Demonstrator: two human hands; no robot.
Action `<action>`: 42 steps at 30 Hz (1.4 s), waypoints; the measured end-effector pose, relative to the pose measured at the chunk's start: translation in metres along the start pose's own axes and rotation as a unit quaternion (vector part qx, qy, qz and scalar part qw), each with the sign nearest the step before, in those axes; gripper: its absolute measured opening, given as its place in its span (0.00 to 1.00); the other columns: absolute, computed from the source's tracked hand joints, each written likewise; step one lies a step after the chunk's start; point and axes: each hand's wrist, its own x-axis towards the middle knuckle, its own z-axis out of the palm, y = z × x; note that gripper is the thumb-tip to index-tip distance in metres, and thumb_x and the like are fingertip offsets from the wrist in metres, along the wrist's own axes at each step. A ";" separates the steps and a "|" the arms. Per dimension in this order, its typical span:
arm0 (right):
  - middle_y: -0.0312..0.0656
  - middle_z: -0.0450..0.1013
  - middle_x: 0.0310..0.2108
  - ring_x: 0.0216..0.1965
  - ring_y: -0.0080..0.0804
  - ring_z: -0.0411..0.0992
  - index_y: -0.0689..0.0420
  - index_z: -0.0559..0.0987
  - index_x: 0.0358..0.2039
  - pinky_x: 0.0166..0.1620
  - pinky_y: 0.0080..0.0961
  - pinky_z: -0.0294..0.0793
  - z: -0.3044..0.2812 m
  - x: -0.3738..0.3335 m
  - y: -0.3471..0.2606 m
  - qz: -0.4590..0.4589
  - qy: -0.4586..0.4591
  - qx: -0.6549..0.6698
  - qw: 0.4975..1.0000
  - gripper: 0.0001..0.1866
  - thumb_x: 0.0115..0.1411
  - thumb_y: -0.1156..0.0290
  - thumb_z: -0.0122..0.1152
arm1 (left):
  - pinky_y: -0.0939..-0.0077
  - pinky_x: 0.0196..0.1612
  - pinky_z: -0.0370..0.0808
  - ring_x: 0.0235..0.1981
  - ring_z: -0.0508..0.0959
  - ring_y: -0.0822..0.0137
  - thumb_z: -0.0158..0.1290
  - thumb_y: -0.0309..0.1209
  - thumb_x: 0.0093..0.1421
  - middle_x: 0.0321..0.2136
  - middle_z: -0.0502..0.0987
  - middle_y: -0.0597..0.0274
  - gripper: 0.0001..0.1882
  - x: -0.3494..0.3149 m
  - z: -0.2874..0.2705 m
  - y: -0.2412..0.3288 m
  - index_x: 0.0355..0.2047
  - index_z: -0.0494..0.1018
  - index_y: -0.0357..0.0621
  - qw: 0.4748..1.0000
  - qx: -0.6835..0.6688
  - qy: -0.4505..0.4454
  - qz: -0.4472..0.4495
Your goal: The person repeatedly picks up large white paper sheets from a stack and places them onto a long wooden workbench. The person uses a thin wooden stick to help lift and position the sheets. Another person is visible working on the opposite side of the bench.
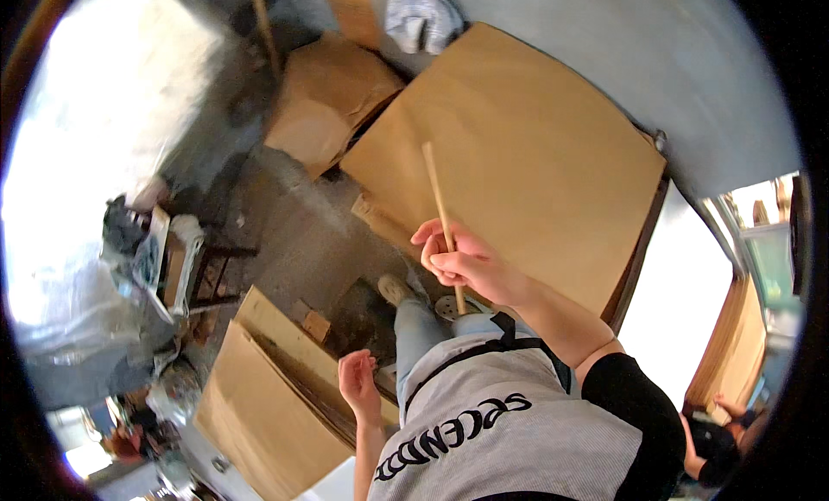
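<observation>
My right hand [462, 259] is closed around a thin, pale wooden stick [436, 186], with thumb and fingers wrapped near its lower half. The stick stands slanted in the view, its upper end over a large tan board [518, 147] and its lower end by my apron [509, 406]. My left hand [357, 380] hangs at my left side with nothing in it, its fingers loosely bent and a little apart. It is nearest to the tan boards [268, 415] at the lower left and appears not to grip them.
Brown wrapped stacks [332, 95] stand behind the large board. A dark-legged stool [216, 272] holding odds and ends is at the left, near plastic sheeting [60, 354]. A white panel [682, 285] lies at the right. Another person [721, 440] is partly visible at the lower right.
</observation>
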 end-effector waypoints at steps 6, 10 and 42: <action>0.35 0.62 0.24 0.25 0.23 0.62 0.60 0.67 0.41 0.29 0.21 0.64 -0.137 -0.024 0.104 -0.001 0.356 -0.477 0.803 0.12 0.55 0.74 0.45 | 0.83 0.34 0.69 0.28 0.72 0.75 0.44 0.24 0.58 0.30 0.72 0.64 0.07 0.127 0.043 0.009 0.36 0.68 0.38 0.977 -0.038 -0.203 -0.047; 0.41 0.66 0.20 0.20 0.33 0.65 0.60 0.69 0.41 0.26 0.29 0.66 -0.160 -0.026 0.095 0.141 0.465 -0.306 0.819 0.12 0.56 0.73 0.45 | 0.82 0.35 0.68 0.29 0.72 0.75 0.44 0.24 0.57 0.32 0.72 0.64 0.09 0.202 0.050 -0.006 0.38 0.68 0.38 0.948 -0.003 -0.310 -0.079; 0.44 0.71 0.24 0.22 0.38 0.69 0.44 0.73 0.43 0.25 0.32 0.68 -0.286 0.201 0.091 0.209 0.543 -0.544 0.605 0.19 0.52 0.76 0.45 | 0.68 0.39 0.70 0.39 0.70 0.53 0.45 0.27 0.51 0.37 0.71 0.56 0.14 0.479 0.203 -0.017 0.41 0.67 0.44 0.701 0.280 -0.616 0.225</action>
